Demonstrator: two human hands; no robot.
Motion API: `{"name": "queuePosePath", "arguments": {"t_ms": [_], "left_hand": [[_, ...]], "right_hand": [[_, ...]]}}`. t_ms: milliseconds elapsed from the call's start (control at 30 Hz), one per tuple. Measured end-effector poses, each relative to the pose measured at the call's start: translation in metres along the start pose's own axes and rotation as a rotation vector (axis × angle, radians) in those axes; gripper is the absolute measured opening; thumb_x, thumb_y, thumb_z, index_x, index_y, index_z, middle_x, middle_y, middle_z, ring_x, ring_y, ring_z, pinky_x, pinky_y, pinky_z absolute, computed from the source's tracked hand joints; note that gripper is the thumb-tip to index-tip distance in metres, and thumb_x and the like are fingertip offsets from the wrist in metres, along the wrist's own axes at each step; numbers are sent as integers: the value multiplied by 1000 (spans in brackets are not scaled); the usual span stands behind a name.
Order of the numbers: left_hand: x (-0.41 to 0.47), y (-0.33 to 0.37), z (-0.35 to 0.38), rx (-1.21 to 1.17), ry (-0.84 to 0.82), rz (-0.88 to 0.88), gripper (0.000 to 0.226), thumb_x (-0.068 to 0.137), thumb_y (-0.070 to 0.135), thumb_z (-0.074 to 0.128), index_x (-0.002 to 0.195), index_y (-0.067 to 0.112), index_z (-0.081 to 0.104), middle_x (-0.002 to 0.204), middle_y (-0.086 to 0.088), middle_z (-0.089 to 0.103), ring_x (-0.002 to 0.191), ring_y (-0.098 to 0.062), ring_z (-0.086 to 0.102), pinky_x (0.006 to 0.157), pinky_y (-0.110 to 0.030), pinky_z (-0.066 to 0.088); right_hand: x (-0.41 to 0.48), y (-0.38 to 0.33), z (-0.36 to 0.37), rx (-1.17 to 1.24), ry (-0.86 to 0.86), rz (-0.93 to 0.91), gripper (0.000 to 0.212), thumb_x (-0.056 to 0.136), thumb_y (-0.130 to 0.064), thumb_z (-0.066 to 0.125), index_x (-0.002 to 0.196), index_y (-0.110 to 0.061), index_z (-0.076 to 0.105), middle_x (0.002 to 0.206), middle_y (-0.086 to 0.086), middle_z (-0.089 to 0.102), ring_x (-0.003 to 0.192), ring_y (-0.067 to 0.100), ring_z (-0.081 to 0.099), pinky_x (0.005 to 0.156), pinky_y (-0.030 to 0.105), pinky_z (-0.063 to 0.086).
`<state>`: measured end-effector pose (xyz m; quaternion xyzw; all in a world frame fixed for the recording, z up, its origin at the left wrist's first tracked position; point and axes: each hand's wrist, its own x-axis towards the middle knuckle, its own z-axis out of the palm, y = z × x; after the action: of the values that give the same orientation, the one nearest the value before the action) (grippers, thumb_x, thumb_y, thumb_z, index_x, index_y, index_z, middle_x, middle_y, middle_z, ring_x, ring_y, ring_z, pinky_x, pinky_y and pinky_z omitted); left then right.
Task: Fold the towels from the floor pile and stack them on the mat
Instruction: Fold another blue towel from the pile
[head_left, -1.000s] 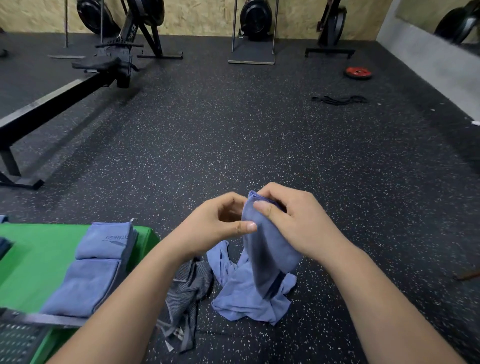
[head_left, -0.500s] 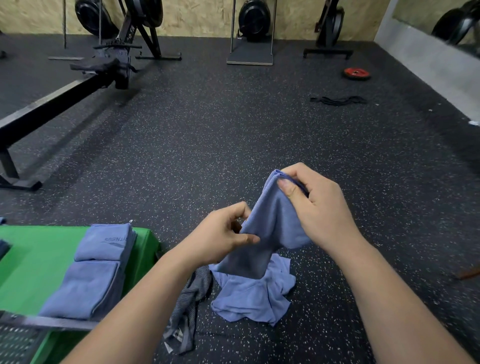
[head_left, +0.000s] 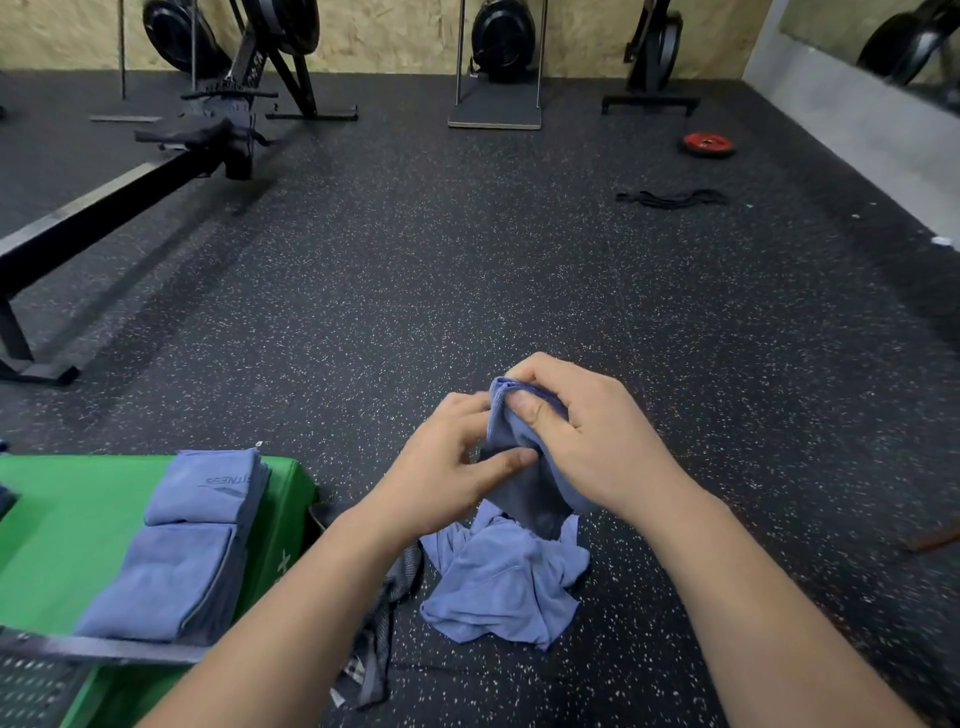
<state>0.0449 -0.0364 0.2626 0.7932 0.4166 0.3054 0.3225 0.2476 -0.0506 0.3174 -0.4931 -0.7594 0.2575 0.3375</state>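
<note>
Trainee: How far along is the folding?

Coach: Partly done, by my reading. A folded towel with lettering (head_left: 213, 483) and a plain folded towel (head_left: 161, 577) lie side by side on the green mat (head_left: 72, 525), out to the left of the left hand (head_left: 447, 483). I cannot tell from the edges whether each is one towel or several laid together.

Trainee: And the one being worked?

Coach: A blue towel (head_left: 530, 499) hangs bunched between the two hands, which are close together. The right hand (head_left: 587, 441) pinches its gathered top edge between thumb and fingers. The left hand pinches the cloth just below and beside that, thumb pointing toward the right hand. It isn't spread out, so I'd judge no fold has been made in it yet. They look to be finding a corner or hem.

Trainee: What's left down on the floor (head_left: 675, 519)?

Coach: Straight beneath the hands sits a crumpled blue cloth (head_left: 498, 587). The hanging towel's lower end runs into it, and I can't say whether that is a second towel or the tail of the same one. Under the left wrist lies a grey striped towel (head_left: 384, 623), unfolded, near the mat's corner.

Trainee: So the remainder?

Coach: Fold the held towel, carry it left to the mat, then at least the grey one, perhaps another blue.
</note>
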Motion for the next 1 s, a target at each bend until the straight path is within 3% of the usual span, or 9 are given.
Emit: {"name": "queuePosePath", "arguments": {"t_ms": [67,200,367,500,600,700,867,1000], "left_hand": [[-1,-3,1,-1,-23,-27,18,100,43,74,106,29,81,122,22,70,129,-9,54,110,-36,46],[-2,-12,3,45,-103,-53,35,96,57,68,103,25,82,116,14,75,122,-7,62,105,-37,50],[-5,-35,-9,96,-224,-230,65,84,83,65,93,20,77,91,5,68,90,-18,69,86,-44,56],[-7,-53,-20,213,-191,-283,48,85,60,82,76,16,64,76,5,58,72,-13,56,74,-39,50],[-4,-56,-24,230,-158,-314,45,82,52,82,78,12,61,73,-2,61,66,-16,53,67,-41,50],[-3,-56,-30,203,-140,-364,31,83,26,90,72,22,61,61,5,57,57,-3,43,57,-30,39],[-7,-65,-41,246,-96,-431,21,82,2,84,81,20,72,60,18,61,55,3,51,56,-13,41],[-7,-64,-49,245,-58,-435,27,85,2,80,85,28,74,73,18,75,61,5,63,60,-13,47]], "right_hand": [[1,-1,0,-26,7,-13,8,109,-31,57,109,-33,65,103,-14,71,98,13,67,86,48,54],[2,4,-6,-74,62,-4,7,109,-34,57,110,-33,64,97,-13,70,93,13,66,83,48,55],[1,10,-22,-43,245,36,6,109,-30,60,110,-31,66,84,-8,66,81,11,62,81,41,52],[1,13,-35,20,409,77,6,109,-28,61,110,-29,67,89,-7,68,84,14,62,82,35,49],[-1,15,-38,34,465,92,7,110,-28,59,108,-27,66,86,-7,65,80,14,59,78,34,47],[-1,17,-39,31,515,108,9,111,-28,58,107,-26,65,86,-9,63,77,10,57,75,33,46],[1,26,-47,42,599,155,11,112,-30,56,106,-24,64,85,-9,60,73,6,50,72,32,43],[-1,31,-51,32,643,189,11,111,-28,57,106,-22,65,82,-7,60,72,3,49,70,26,41]]}}
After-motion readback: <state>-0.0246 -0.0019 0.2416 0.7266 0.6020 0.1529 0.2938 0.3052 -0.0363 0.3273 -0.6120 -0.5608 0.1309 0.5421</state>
